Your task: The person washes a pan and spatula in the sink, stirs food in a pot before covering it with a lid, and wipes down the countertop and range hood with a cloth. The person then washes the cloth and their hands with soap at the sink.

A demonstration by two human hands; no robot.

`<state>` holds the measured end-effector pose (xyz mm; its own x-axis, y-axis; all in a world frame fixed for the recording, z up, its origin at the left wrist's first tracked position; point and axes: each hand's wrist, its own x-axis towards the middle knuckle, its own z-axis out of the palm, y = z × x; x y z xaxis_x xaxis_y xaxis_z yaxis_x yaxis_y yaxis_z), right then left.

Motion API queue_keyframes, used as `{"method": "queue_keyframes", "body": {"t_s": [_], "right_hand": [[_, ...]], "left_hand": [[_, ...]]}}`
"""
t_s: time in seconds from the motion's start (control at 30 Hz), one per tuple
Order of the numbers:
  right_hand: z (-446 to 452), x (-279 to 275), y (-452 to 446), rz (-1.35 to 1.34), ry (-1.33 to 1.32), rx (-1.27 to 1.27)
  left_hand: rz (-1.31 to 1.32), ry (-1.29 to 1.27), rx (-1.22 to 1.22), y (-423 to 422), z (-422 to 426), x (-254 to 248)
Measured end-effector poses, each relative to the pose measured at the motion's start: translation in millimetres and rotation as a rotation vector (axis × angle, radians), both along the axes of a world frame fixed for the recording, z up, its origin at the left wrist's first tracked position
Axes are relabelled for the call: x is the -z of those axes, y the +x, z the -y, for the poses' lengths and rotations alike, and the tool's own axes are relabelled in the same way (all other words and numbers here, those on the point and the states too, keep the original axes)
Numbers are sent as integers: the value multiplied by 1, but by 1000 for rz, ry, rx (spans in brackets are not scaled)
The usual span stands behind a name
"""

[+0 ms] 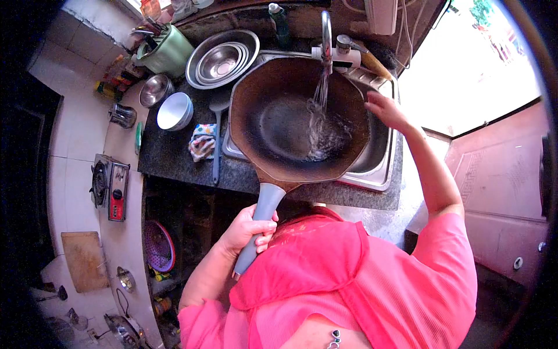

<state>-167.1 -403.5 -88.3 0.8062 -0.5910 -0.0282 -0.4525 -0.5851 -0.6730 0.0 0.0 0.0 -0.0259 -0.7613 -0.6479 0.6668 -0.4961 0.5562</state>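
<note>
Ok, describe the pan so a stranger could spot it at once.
Find the metal sink with water running from its tap. Under that stream is the pan, its grey handle in the left hand. Unlike the shiny metal bowls nearby, it is dark and long-handled.

White bowl (174, 111), purple basket (159, 246), stove (118, 189)

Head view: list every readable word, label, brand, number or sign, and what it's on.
No readable text.
Red panel on the stove: marks too small to read.
Print on the apron: too blurred to read.
</note>
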Motion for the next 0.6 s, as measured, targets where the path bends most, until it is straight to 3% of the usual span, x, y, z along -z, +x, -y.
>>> {"method": "queue_keyframes", "body": {"t_s": [0.07, 0.2, 0.47, 0.6], "right_hand": [[-17, 1, -9, 28, 142, -2], [-59, -9, -25, -177, 465, 186], [-110, 1, -53, 164, 772, 279], [-129, -19, -63, 314, 706, 374]], "left_hand": [[-65, 19, 17, 1, 3, -4], [-99, 17, 63, 1, -24, -7], [-122, 19, 128, 5, -40, -2], [-165, 1, 187, 10, -42, 8]]}}
